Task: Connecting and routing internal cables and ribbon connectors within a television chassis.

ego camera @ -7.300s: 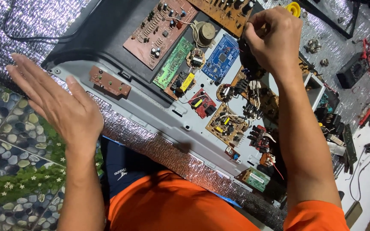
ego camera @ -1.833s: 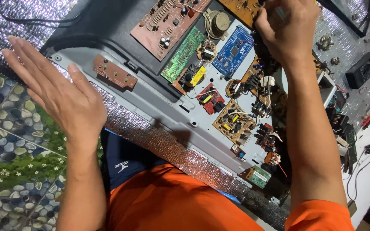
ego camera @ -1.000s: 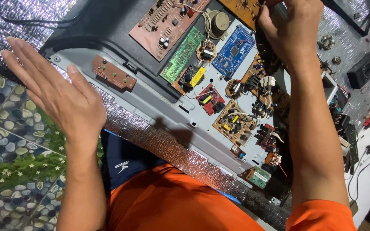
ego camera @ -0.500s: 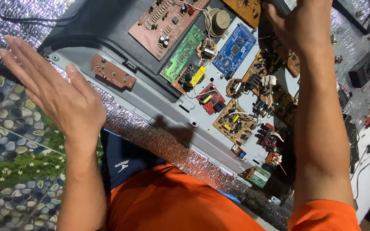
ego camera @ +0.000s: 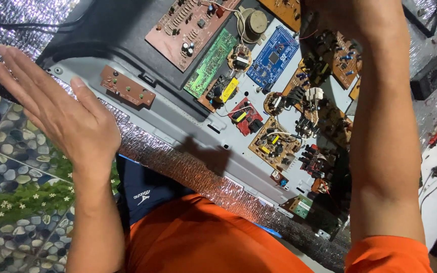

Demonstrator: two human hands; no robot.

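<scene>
Item: grey chassis panel (ego camera: 178, 119), lying flat on a foil-covered worktop (ego camera: 188, 169), carrying many bare circuit boards: 1 blue (ego camera: 272, 56), 1 green (ego camera: 211, 63), 1 reddish-brown (ego camera: 188, 28), plus smaller red and tan ones with loose wires.

Left hand (ego camera: 64, 108): spread flat, empty, at the panel's near-left corner.

Right hand (ego camera: 340, 12): mostly out of frame above the far boards; grip cannot be told.

Risk: the right forearm crosses exposed components and could snag a wire or knock a loose board.

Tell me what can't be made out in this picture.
- Right hand: head view, cut off by the top edge; whatever its grip holds is unseen.
- Brown circuit board: partly hidden behind the right forearm.
- Left hand: open and flat; what lies under the palm is covered.
</scene>
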